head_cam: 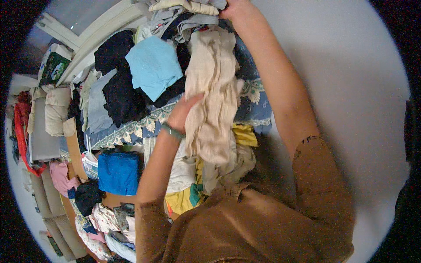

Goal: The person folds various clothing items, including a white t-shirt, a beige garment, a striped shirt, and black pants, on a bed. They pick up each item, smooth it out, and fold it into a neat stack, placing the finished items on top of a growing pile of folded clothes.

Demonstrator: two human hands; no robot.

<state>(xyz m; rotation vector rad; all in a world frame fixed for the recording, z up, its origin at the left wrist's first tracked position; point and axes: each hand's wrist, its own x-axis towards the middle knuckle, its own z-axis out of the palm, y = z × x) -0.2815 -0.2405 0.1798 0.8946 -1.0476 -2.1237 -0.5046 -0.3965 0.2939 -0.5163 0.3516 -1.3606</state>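
A long, creased beige cloth garment [212,95] hangs in front of me over the edge of a blue bedspread. My left hand [185,110], with a green band at the wrist, grips it midway along its left side. The thumb lies over the cloth and the other fingers are mostly behind it. At the top of the view, my right hand [234,11] touches a pile of grey and cream clothes [197,19]. Its fingers are largely hidden there. Left of the beige garment lies a folded light-blue cloth [154,65], on top of black garments [123,88].
The bedspread's lace trim [141,126] runs across the middle. Below are a folded blue cloth [118,172], yellow cloth [181,200] and a heap of mixed clothes [105,218]. A white-and-green box [55,64] stands far left. A plain wall [355,98] borders the right.
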